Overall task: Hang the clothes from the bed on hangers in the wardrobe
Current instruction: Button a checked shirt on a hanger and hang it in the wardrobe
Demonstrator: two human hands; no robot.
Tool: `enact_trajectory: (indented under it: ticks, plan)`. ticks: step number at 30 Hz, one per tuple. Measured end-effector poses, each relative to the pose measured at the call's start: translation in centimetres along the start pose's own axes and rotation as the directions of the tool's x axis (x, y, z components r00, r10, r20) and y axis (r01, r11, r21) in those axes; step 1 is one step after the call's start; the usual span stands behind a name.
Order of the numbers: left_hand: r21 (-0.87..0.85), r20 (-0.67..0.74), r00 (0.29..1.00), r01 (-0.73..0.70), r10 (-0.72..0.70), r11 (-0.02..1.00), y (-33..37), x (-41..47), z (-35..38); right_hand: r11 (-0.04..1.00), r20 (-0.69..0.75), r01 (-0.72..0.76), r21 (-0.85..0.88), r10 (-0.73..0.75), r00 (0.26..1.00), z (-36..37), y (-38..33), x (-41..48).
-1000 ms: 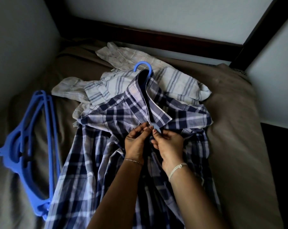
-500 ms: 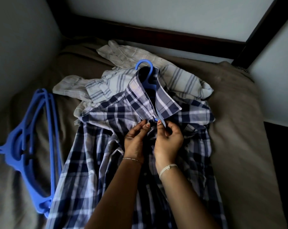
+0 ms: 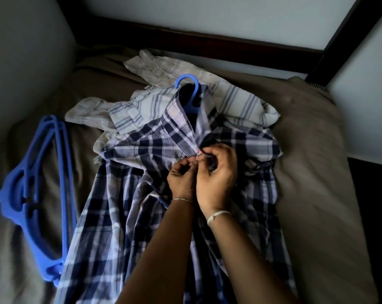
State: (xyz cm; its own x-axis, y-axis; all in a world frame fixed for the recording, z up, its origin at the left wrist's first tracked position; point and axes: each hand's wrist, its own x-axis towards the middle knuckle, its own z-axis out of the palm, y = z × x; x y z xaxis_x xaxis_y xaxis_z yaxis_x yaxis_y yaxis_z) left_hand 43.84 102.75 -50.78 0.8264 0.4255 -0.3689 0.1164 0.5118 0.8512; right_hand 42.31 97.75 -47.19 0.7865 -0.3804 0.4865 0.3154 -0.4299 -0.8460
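The plaid shirt [image 3: 141, 216] is thin woven cloth, matt and creased. The striped shirt [image 3: 240, 102], on the far side, is light woven cloth, matt and crumpled. The hanger [image 3: 193, 93] in the plaid collar is smooth blue moulded plastic with a low sheen. The spare hangers [image 3: 32, 183] at left are the same plastic. The sheet [image 3: 317, 194] is matt brown cloth, softly wrinkled. The bed frame [image 3: 207, 44], far, looks like smooth dark wood. The bracelet [image 3: 181, 199] glints like metal. The wristband [image 3: 218, 216] is pale matt cord.

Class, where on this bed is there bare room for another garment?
Bare sheet right of the plaid shirt, out to the bed's edge, and at the far left, beyond the spare hangers. Crowded in the middle: left hand and right hand pinch the plaid shirt, striped shirts behind.
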Motion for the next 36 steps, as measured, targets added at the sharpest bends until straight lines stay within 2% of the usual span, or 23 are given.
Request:
enact_trajectory:
  ticks: [4, 7, 11, 18, 22, 30, 36]
  plan:
    - [-0.051, 0.02, 0.998, 0.064, -0.063, 0.997, 0.2, 0.1, -0.7, 0.996, 0.209, -0.007, -0.084, 0.025, 0.978, -0.2, 1.2, -0.7]
    - [-0.064, 0.073, 0.995, 0.079, -0.074, 0.995, 0.4, -0.1, -1.1, 0.99, 0.274, -0.022, -0.138, 0.06, 0.96, -0.1, 1.7, -0.8]
    - [-0.098, 0.144, 0.986, 0.102, -0.087, 0.99, 0.8, -0.6, -1.3, 0.988, 0.284, -0.045, -0.147, 0.086, 0.955, 0.3, 1.5, 0.0]
    - [-0.11, 0.186, 0.976, 0.139, -0.117, 0.984, 1.1, -0.9, -1.7, 0.983, 0.289, -0.051, -0.178, 0.102, 0.952, 0.2, 1.8, 0.0]
    - [-0.105, 0.181, 0.976, 0.138, -0.117, 0.985, 1.0, -0.8, -1.8, 0.947, 0.27, 0.005, -0.321, 0.086, 0.959, 0.1, 1.8, -0.2]
    - [-0.122, 0.217, 0.969, 0.15, -0.121, 0.981, 1.1, -0.7, -2.0, 0.963, 0.227, -0.034, -0.267, 0.097, 0.969, 0.4, 2.1, -0.6]
    - [-0.115, 0.172, 0.978, 0.143, -0.122, 0.983, 0.9, -0.7, -1.8, 0.943, 0.238, -0.06, -0.327, 0.144, 0.961, 0.1, 1.7, -0.5]
